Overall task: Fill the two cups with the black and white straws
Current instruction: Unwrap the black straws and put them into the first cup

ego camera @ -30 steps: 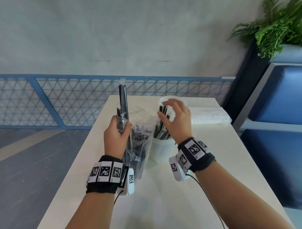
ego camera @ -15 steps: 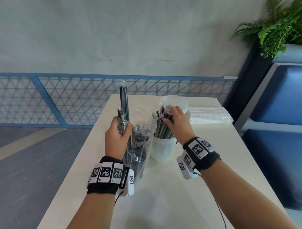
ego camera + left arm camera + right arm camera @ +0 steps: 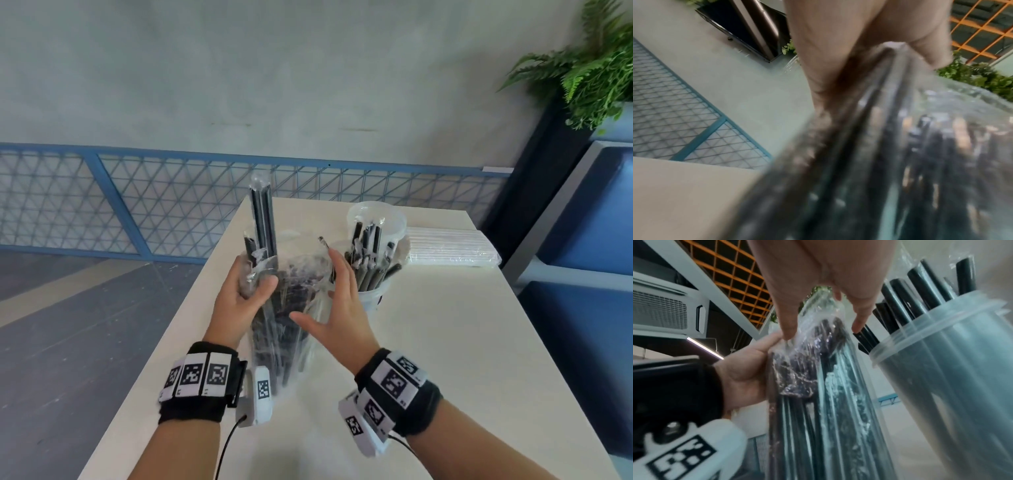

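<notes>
Upright at the table's (image 3: 462, 342) near-left part: a clear bag (image 3: 291, 325) of black straws (image 3: 262, 219), gripped near its top by the left hand (image 3: 239, 298), fingers and thumb curled round the plastic and a few straws that stick up above the rest. Just right of the bag, right hand (image 3: 337, 308) with fingers straight and spread, thumb out, fingertips (image 3: 789, 331) touching the crumpled bag mouth, holding nothing. Right of the bag and just beyond the right hand: a clear cup (image 3: 371, 298) standing on the table, loaded with wrapped black straws that lean out over its rim. Behind that cup, a second clear cup (image 3: 376, 219); contents not clear from here. Farther right of the bag, at the table's far edge, a flat pack of white straws (image 3: 452, 246), lying apart from both cups. Blurred in the left wrist view: dark straws inside shiny plastic under the left hand's fingers (image 3: 838, 56). Marker bands on both wrists. Beyond the table, a blue mesh railing (image 3: 137, 205) and grey wall; far right of the bag, a fern (image 3: 589, 68) above blue seating.
</notes>
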Motion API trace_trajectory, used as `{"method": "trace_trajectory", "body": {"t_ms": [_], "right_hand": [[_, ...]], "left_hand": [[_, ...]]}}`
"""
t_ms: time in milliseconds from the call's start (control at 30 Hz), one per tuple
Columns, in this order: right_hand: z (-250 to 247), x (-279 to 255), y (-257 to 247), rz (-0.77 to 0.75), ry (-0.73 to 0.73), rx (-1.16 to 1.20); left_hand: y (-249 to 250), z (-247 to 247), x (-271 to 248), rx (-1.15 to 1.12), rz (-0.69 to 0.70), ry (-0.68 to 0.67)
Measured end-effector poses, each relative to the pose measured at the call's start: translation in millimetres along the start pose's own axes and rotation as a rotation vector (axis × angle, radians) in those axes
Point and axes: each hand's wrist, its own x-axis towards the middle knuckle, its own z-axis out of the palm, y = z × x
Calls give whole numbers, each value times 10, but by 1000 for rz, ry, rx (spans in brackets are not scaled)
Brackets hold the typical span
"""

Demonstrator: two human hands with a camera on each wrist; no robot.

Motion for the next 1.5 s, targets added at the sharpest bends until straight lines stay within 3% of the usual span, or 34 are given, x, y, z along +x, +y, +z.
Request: {"method": "trace_trajectory", "body": {"t_ms": [167,367,500,767,900,1033,1167,1300,1367,1500], "right_hand": [[97,55,41,134,-82,134],[280,9,143,342,-149,13],[355,-22,222,473,-306,-180],[485,-189,378,460,-485,-375],[502,-303,426,487,-557,-397],[510,-292,426,443,-536,-356],[414,-251,380,340,-453,-238],[170,-235,268,280,-107,53],[83,-185,170,206,36,91],[30,-62,67,273,12,91]], "left_hand": [[-284,-180,-19,-46,-165,-283],[-539,-163,-105,3,-237,-276],[-679,-164,-178,10,-318,-305],[-935,-155,-338,112,-392,-361],[-804,-145,-325,158,-366,-402],[-609,-105,-126,-53,-215,-292],[-488,-22,-22,16,-170,-204],[-558,-47,-30,-40,-202,-100],[-554,-26,-22,-71,-215,-109],[-530,52,-34,-108,-218,-179]]}}
